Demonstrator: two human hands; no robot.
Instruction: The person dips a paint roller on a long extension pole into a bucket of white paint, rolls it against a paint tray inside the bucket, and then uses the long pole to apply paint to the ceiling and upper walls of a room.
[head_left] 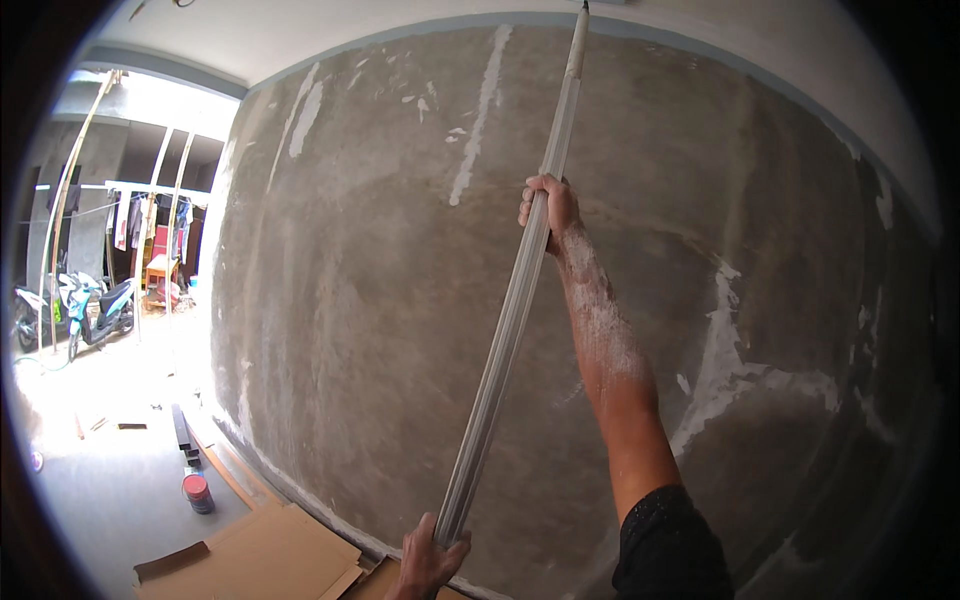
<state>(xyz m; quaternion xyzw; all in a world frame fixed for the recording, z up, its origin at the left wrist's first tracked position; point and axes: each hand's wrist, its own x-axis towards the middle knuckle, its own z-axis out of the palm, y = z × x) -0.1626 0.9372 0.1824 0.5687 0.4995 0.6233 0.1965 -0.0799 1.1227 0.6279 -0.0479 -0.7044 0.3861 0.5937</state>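
Note:
A long, pale, ridged pole (pixel 497 370) slants up across the view toward the ceiling. My right hand (pixel 552 205) grips it about two thirds of the way up, fingers wrapped round, with the arm raised and the forearm dusted in white powder. Lower down, my left hand (pixel 428 556) is closed round the pole near its bottom end. At the top the pole narrows to a dark tip beside the ceiling edge; whatever is fixed there lies mostly out of the picture. Behind it stands a grey plastered wall (pixel 380 290) with white filler streaks and patches.
Flattened cardboard sheets (pixel 255 555) lie along the wall's foot at lower left. A tub with a red lid (pixel 197 490) stands on the floor beside them. Through the bright opening at left, a blue motor scooter (pixel 97 308), upright poles and hanging clothes are visible. A white ceiling (pixel 400 22) runs overhead.

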